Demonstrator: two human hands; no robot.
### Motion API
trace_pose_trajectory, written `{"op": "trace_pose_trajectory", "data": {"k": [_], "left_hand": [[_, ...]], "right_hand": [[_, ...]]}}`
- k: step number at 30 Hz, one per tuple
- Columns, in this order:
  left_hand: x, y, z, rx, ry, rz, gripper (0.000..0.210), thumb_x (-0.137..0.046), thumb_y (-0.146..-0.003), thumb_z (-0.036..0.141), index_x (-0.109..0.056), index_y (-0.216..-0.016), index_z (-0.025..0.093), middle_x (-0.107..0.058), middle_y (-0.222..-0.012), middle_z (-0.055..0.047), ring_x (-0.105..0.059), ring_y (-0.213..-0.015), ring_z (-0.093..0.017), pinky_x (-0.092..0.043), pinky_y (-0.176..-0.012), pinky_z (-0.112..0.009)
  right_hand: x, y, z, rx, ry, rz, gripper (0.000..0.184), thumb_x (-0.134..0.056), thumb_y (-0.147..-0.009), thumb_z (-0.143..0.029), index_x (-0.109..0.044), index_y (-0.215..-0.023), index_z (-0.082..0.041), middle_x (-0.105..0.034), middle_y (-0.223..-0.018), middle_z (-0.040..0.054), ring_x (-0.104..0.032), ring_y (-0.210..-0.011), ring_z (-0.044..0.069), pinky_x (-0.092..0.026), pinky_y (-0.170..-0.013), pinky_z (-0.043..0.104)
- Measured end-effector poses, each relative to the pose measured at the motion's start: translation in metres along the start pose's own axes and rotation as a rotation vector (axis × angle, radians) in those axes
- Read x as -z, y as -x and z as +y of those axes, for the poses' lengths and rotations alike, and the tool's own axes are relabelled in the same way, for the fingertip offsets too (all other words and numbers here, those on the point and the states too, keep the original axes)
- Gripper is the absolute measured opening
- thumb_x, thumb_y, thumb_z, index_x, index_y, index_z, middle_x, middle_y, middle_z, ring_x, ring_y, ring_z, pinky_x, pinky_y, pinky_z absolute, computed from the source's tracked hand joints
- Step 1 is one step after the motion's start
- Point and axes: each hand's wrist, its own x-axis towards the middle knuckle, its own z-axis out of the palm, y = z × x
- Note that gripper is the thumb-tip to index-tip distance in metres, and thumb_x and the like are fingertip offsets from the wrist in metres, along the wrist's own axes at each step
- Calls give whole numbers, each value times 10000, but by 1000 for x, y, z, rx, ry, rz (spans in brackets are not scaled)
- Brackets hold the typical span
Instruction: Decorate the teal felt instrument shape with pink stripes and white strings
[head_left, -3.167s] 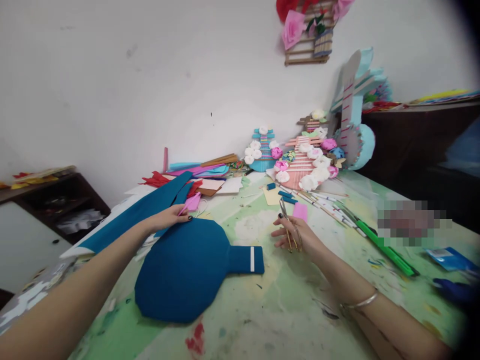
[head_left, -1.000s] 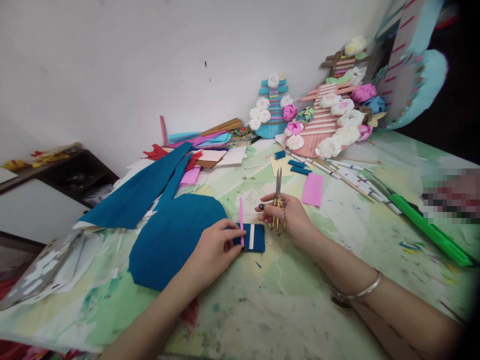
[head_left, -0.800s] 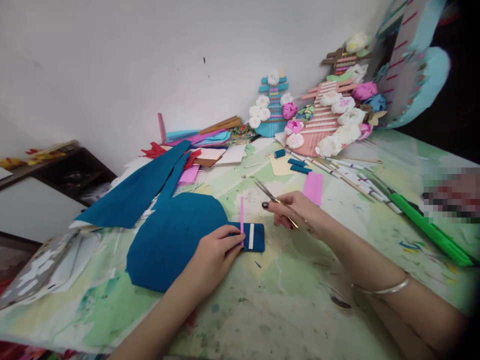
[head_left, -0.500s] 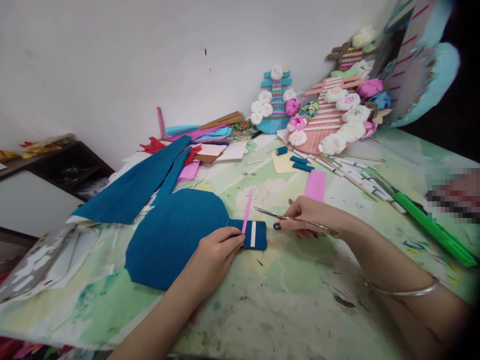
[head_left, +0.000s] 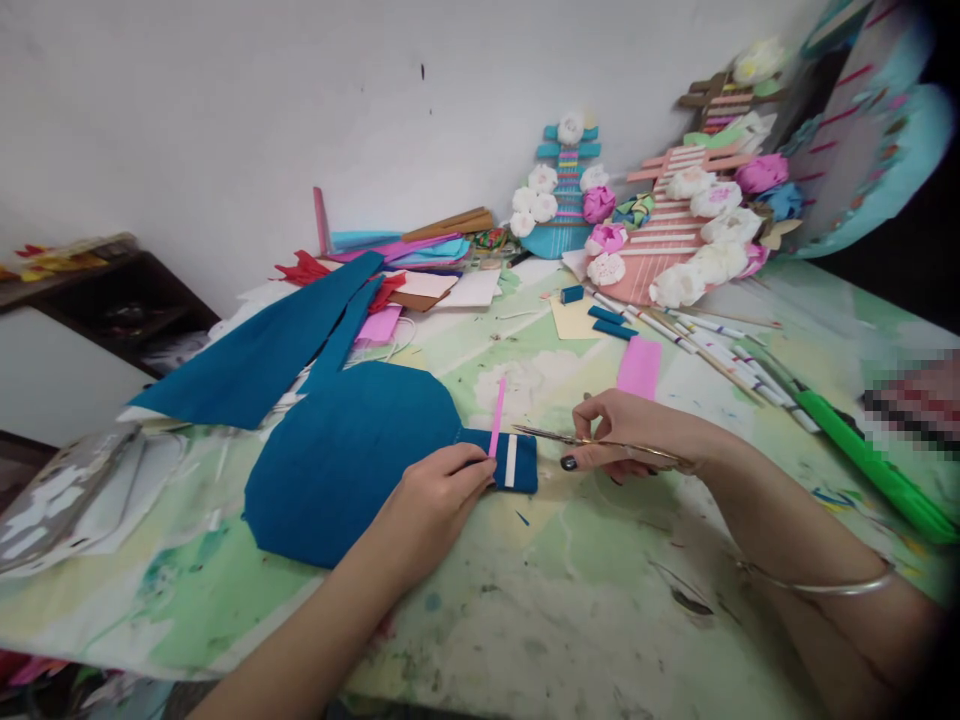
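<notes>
A flat, dark blue pipa-shaped cutout (head_left: 337,460) lies on the table, its short neck pointing right. Across that neck runs a white strip (head_left: 511,462). Beside it, my left hand (head_left: 439,500) presses a narrow pink paper strip (head_left: 499,410) to the neck between its fingertips; the strip's far end sticks out past the neck's upper edge. My right hand (head_left: 630,435) is closed round a pair of metal scissors (head_left: 551,436), with its fingers partly hidden. The scissor tips point left, close to the neck's upper edge and just right of the pink strip, apart from it.
Behind my right hand lie a pink paper piece (head_left: 639,366), small blue pieces (head_left: 613,328) and several striped white sticks (head_left: 739,372). A green box cutter (head_left: 870,460) is at right. Flower-decorated pipa models (head_left: 555,238) lean on the wall. Blue sheets (head_left: 262,350) pile up left.
The scissor tips have come down slightly, nearer the neck's upper edge. My left hand still holds the pink strip in place. The whole view has shifted a little.
</notes>
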Motion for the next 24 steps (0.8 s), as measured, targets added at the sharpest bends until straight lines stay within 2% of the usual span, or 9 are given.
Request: {"op": "trace_pose_trajectory", "data": {"k": [12, 19, 24], "left_hand": [[4, -1, -4, 27, 64, -67, 180, -539, -855, 176, -651, -992, 141, -644, -1006, -82, -629, -888, -170, -548, -766, -284], [1, -1, -3, 8, 55, -28, 165, -531, -861, 175, -671, -933, 127, -654, -959, -82, -634, -849, -164, -546, -738, -275], [0, -1, -3, 5, 57, -3, 159, -530, -861, 174, -674, -912, 127, -659, -935, -76, -634, -827, -157, -542, -720, -262]], "right_hand": [[-4, -4, -2, -15, 57, 31, 373, -712, -633, -476, -479, -642, -185, -582, -492, -9, -459, -388, 89, -328, -339, 189], [0, -5, -3, 28, 15, 40, 353, -750, -587, -438, -511, -612, -179, -544, -477, -27, -422, -383, 71, -270, -342, 189], [1, -10, -6, 13, 67, 31, 351, -747, -575, -454, -533, -613, -178, -537, -466, -21, -424, -392, 77, -270, -353, 198]]}}
